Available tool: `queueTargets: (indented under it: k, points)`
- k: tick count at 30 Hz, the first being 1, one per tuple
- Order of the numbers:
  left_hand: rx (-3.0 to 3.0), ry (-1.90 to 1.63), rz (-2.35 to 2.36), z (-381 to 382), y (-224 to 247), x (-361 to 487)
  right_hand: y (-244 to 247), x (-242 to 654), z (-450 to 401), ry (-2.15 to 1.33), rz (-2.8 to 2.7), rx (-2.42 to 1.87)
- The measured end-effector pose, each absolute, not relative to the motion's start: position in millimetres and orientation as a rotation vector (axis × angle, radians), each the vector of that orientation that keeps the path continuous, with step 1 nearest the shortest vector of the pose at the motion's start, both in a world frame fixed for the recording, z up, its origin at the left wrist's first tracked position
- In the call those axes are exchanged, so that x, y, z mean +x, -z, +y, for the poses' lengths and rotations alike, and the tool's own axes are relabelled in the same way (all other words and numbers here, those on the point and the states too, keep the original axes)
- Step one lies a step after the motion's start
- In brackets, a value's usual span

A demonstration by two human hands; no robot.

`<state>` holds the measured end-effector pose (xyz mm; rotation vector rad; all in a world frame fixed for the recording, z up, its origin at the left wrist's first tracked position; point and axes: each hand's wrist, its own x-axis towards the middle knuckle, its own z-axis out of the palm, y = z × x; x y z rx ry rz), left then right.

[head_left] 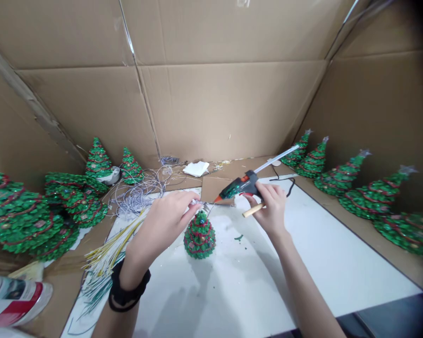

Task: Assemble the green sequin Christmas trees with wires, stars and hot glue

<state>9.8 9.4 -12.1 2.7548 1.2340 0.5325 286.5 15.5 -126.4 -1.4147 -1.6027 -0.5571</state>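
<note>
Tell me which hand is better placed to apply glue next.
Probably the right hand: it holds the glue gun, nozzle pointing leftward; the left hand pinches something small near the treetop.

A tree (199, 241) stands on the desk (246, 295) between left hand (172, 209) and right hand (272, 206) — glue gun (234, 187) in the latter. Left lie strips (116, 246) and wire (136, 195), further left a tub (24, 300) and more trees (12, 211) — other trees (372, 199) right; behind, paper (196, 169) before the wall (225, 103).

centre tree (199, 240): green, red-banded | glue gun (233, 187): black, orange-tipped | board (324, 239): white
</note>
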Motion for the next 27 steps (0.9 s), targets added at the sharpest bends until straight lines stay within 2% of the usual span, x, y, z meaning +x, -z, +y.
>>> queueTargets:
  k: [6, 9, 12, 16, 20, 22, 27]
  points:
    - [2.752, -0.558, 1.177, 9, 10, 12, 177, 327, 43, 0.469, -1.358, -1.794]
    - [2.750, -0.584, 1.162, 9, 10, 13, 204, 338, 49, 0.319, -1.288, -2.046]
    - [2.741, -0.588, 1.155, 8, 11, 13, 213, 338, 50, 0.255, -1.203, -2.151]
    - [2.747, -0.607, 1.146, 8, 11, 13, 187, 306, 45, 0.210, -1.263, -1.811]
    - [2.746, -0.627, 1.142, 9, 13, 12, 150, 247, 26, -0.556, -1.737, -1.200]
    - [2.736, -0.636, 1.138, 10, 14, 11, 142, 221, 15, -0.765, -1.885, -0.986]
    - [2.705, -0.630, 1.141, 11, 15, 10, 150, 193, 6, -0.836, -1.862, -0.927]
